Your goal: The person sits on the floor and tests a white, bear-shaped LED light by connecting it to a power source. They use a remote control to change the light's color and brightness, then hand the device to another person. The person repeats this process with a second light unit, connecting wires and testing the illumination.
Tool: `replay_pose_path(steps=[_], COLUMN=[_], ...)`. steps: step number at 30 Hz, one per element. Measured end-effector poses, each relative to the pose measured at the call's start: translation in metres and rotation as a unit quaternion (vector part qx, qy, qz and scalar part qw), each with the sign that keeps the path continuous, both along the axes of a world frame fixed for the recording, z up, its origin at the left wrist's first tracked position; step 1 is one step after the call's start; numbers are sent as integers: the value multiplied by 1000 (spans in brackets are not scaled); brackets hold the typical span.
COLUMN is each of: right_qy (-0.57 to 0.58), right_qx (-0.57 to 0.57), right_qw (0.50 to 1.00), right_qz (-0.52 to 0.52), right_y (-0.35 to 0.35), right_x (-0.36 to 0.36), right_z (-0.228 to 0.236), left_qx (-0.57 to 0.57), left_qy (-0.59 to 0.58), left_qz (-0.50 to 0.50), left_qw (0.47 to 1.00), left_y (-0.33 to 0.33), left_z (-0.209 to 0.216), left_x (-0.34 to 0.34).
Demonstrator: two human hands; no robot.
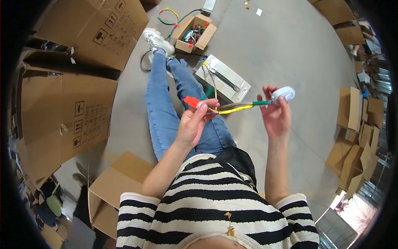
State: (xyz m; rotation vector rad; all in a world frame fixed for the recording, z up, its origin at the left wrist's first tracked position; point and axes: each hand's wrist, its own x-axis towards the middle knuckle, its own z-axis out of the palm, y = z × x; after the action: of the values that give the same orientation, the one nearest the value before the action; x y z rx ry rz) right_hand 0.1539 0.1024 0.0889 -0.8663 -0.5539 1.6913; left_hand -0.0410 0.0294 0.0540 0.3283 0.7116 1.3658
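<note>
My left hand (191, 125) is closed, pinching a red connector (191, 101) at one end of a short wire harness. Yellow-wrapped wires (235, 110) and a green sleeve (260, 103) run from there toward my right hand (275, 117). That hand's fingers close around a white oval plastic piece (283, 95) with a ribbed-looking surface. Both hands are up above my lap, and the harness stretches between them. Just beyond them on the floor lies a white metal box (227, 76) with a black handle and a cable at its near side.
A small carton (190, 46) of colourful wired parts stands past my feet. Large cardboard boxes (66, 112) rise on the left, and an open carton (120, 174) sits by my left elbow. More cartons (350, 108) are stacked along the right. Black cable lies near my shoes (157, 41).
</note>
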Motion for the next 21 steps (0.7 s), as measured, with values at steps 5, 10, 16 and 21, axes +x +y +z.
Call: replay_pose_path(steps=[5,10,16,21], right_qy=[-85,-613,-481,-331], right_qx=[-5,282,431,264], right_qw=[995,729,724,838], right_qz=[43,-116,244,343], right_y=[-13,-19,-51,-42], right_x=[22,-6,-70,-89], right_z=[-34,-9,13,35], left_qx=[56,119,221,206], left_qy=[-122,304,346,279], left_qz=[-7,-25,-13,-61], left_qw=[991,945,912,936], left_y=[-3,-12,-16,-19], left_z=[-14,15,15,29], left_x=[-10,-12,-4,-20])
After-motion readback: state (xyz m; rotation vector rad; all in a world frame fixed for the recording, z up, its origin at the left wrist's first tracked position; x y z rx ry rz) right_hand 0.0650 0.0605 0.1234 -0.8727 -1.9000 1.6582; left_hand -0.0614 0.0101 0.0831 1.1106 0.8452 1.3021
